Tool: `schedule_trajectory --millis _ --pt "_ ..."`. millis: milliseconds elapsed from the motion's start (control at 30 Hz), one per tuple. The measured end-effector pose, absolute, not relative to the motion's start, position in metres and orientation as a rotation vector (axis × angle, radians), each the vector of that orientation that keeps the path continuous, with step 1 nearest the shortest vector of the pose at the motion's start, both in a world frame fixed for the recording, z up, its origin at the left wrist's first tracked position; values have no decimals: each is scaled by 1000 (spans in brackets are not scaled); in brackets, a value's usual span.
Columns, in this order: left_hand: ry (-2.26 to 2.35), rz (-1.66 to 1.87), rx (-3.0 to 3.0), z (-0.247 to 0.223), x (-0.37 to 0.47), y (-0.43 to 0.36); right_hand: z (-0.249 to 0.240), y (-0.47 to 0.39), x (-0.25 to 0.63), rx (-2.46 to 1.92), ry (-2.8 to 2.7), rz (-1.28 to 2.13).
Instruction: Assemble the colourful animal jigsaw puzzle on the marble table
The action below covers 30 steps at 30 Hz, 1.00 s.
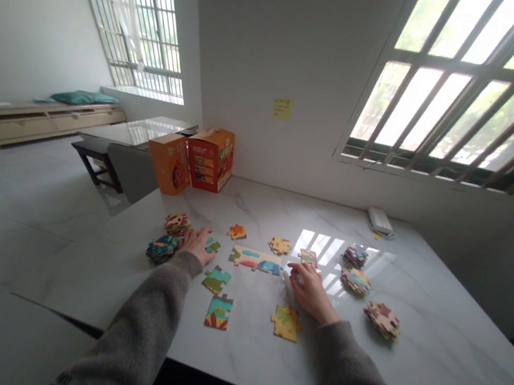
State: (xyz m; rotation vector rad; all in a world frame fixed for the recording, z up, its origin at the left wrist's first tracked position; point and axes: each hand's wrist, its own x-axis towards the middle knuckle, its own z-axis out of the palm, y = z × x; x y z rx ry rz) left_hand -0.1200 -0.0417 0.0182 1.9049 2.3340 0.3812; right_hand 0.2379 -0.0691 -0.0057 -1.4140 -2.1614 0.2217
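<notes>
Spreading out beneath and around both hands, the pale marbled bench (pixel 244 349) gives the cardboard a flat, smooth support, so pieces probably slide at a light touch. Beyond the left hand (pixel 196 243) stand an orange box (pixel 171 164) and a red-orange box (pixel 213 158), well out of its way. That hand reaches down with bent fingers right beside a green-and-teal piece (pixel 212 246); whether it pinches the piece, I cannot tell. The right hand (pixel 312 288) is released, its fingers loosely parted near the right end of the joined strip (pixel 255 260), with nothing visible in its grasp.

The strip lies between the hands. Light, flat fingertips would steady it best, since a sideways shove could buckle a seam. Outward of the right hand sit a pink-topped stack (pixel 382 321), a pale mixed stack (pixel 355 281) and a bluish stack (pixel 356 255); forearm and sleeve should swing clear of them. A dark blue stack (pixel 162 247) and a reddish stack (pixel 177 223) crowd the left hand's outer side, so small finger movements seem wise there.

Nearer the body than the right hand lies a yellow piece (pixel 286 322). Any piece is best gripped by opposite edges, leaving its tabs unbent.
</notes>
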Motion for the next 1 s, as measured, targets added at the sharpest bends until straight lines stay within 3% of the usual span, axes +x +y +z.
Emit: schedule_trajectory --millis 167,300,367,467,567,733,1000 --pt "2147 776 2169 14 -123 -38 -7 -68 239 -1396 -2155 200" --pt "1535 1127 2522 24 -104 -44 4 -71 228 -1305 -2025 183" --pt "1200 1121 2662 30 -83 -51 12 -76 216 -1233 -1944 346" --pt "1006 1066 2731 36 -46 -62 19 -82 197 -1095 -1816 714" --pt "866 985 2811 35 -17 -67 18 -81 193 -1023 -1744 873" --pt "1039 1053 2707 21 -12 -51 7 -63 225 -1259 -1686 596" --pt "1226 610 2728 1 -19 -48 -9 -45 236 -1574 -1899 312"
